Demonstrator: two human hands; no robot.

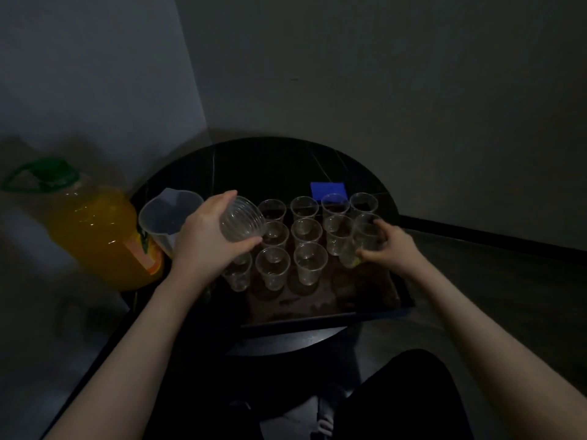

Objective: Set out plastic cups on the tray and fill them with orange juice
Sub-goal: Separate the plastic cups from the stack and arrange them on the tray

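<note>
Cups (310, 263) of clear plastic stood upright and empty in rows on a dark tray (320, 312), which lay on a round black bench (254, 160) pushed into a corner; the tray's near edge overhung the bench rim toward the person. Nearest stood a row of three cups, with more rows behind. The left hand (203, 239) hovered over the tray's left side, fingers and thumb curled round a stack of cups (243, 223) tipped on its side, its ribbed base turned toward the camera. The right hand (392, 246) was at the tray's right side, fingers pinching a single cup (365, 241) at the end of the middle row, just beside its neighbours; whether that cup touched the tray could not be told. Left of the tray, behind the left hand, stood a translucent pitcher (168, 214), empty as far as the dim light showed. Farther left, a large jug of orange juice (98, 233) with a green cap and handle leaned on a pale surface beside the bench; its orange label carried no writing that could be read. Behind the far row of cups lay a blue rectangle (327, 189) on the bench.
</note>
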